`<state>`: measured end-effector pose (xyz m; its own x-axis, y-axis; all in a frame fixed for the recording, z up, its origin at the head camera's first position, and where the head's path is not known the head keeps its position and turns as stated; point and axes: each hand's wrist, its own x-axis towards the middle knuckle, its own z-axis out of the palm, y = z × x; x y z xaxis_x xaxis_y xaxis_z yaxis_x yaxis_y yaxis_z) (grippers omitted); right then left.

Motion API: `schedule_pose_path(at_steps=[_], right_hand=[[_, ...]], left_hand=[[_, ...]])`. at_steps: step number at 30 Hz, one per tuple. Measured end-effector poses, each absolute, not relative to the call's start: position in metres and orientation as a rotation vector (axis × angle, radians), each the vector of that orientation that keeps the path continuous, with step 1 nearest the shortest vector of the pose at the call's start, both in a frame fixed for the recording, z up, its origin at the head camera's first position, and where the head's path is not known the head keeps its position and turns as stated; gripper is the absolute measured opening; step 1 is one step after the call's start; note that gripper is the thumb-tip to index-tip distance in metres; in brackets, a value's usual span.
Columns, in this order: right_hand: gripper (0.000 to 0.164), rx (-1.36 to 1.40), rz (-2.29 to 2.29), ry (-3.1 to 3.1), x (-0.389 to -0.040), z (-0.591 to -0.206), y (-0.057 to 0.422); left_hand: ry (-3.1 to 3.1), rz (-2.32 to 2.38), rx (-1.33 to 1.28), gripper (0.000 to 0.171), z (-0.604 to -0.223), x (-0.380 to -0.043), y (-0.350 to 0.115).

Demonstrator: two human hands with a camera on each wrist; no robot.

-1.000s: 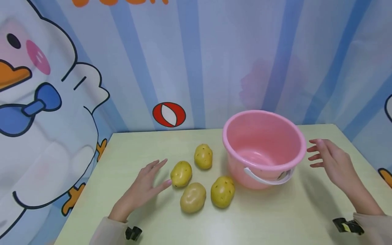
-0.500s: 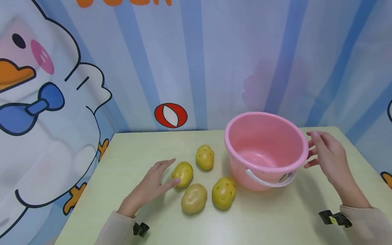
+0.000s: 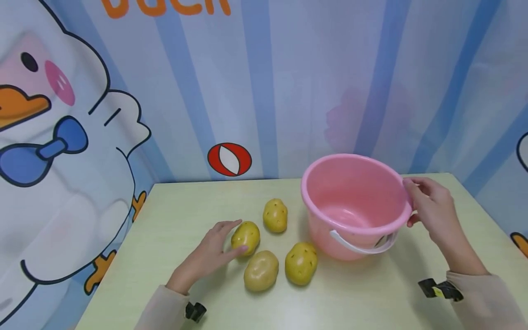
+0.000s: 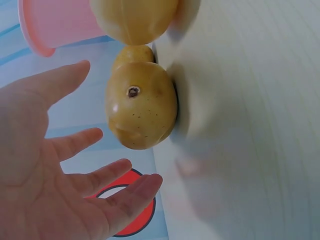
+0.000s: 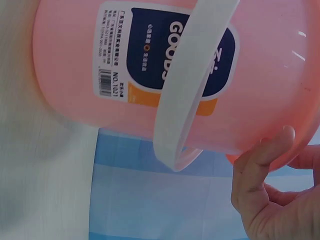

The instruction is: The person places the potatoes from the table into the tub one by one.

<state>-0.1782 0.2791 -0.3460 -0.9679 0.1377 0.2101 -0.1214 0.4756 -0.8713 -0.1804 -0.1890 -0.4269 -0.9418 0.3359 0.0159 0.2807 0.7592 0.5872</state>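
There are four potatoes and one bucket (image 3: 321, 236). All the potatoes sit in a loose bunch on the table (image 3: 354, 302), to the left of the bucket. The left potato (image 3: 246, 238) is by the left hand (image 3: 208, 252). The back potato (image 3: 275, 215) is a bit further off. The front potato (image 3: 261, 271) is paler than the rest. The right potato (image 3: 301, 263) is close to the bucket. The bucket is pink, stands upright and has one white handle (image 3: 360, 250), which hangs down in front.

The left hand is spread out and has hold of nothing. Its thumb and fingers sit around the near side of the left potato, with a gap in the wrist view. The right hand (image 3: 435, 213) pinches the bucket's rim on the right side.

The table is pale. Behind it is a blue striped cloth (image 3: 288, 91) with one big white duck (image 3: 74, 224) and one red and white ball (image 3: 229, 159). The orange letters (image 3: 187, 10) at the top are cut off, but look like "DUCK".

The bucket has a sticker (image 5: 112, 50) in white, dark blue and orange. It says "GOODS" and "NO.1021", with a barcode (image 5: 105, 82) and small Chinese writing. The handle hides some of it.
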Motion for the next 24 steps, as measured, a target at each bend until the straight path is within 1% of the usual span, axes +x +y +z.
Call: schedule_pose_path(at_steps=[15, 24], right_hand=[[0.054, -0.07, 1.452, -2.485, -0.183, -0.345, 0.272], [0.048, -0.048, 1.425, -2.476, -0.184, -0.349, 0.269]], left_hand=[[2.874, 0.907, 0.498, 0.076, -0.435, -0.185, -0.18], [2.911, 0.894, 0.516, 0.076, -0.436, -0.187, -0.174]])
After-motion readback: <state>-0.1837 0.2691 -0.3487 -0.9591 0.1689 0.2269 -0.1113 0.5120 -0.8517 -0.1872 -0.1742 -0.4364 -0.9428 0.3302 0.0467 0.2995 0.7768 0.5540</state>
